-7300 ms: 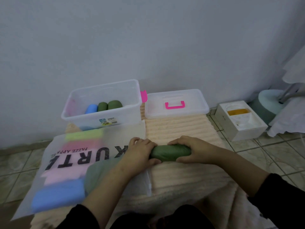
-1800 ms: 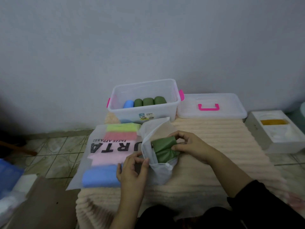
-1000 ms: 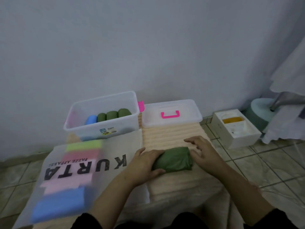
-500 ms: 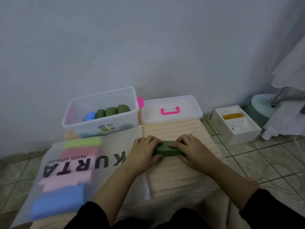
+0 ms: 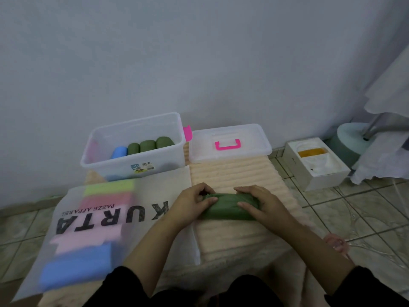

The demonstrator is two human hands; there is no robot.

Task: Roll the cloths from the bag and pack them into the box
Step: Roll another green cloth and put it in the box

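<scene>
Bag (image 5: 110,220): translucent, printed lettering, lying flat at left on the ribbed cream mat (image 5: 234,173). Folded cloths (image 5: 75,269) show through it: green, red, pink, blue, stacked in a row. Not yet rolled.

Box (image 5: 135,167): clear plastic, open, behind the bag against the wall. Holds one blue roll (image 5: 119,152) and three green rolls (image 5: 151,145), side by side, touching. Space remains on the box's left side.

Left hand (image 5: 191,203): fingers curled over the left end of the green cloth (image 5: 230,207), thumb laid along its top. Grasping it.

Green cloth: centre of mat, just right of the bag's edge, lying crosswise as a partly wound, loose roll (outer layer looks slack, wrinkled).

Right hand (image 5: 257,202): curled round the cloth's right end, thumb on the near face. Grasping also.

Lid (image 5: 230,142): clear w/ pink handle, flat, just right of the box. White carton (image 5: 316,162) on the tiled floor, well apart.

Assessment: cloth appears soft, light, non-fragile; will spring open if pressure is dropped. Recommend holding both ends, palms pressing down evenly, then lifting w/ a grip round the middle so the loose edge stays tucked under. Est. roughly halfway thru task.
</scene>
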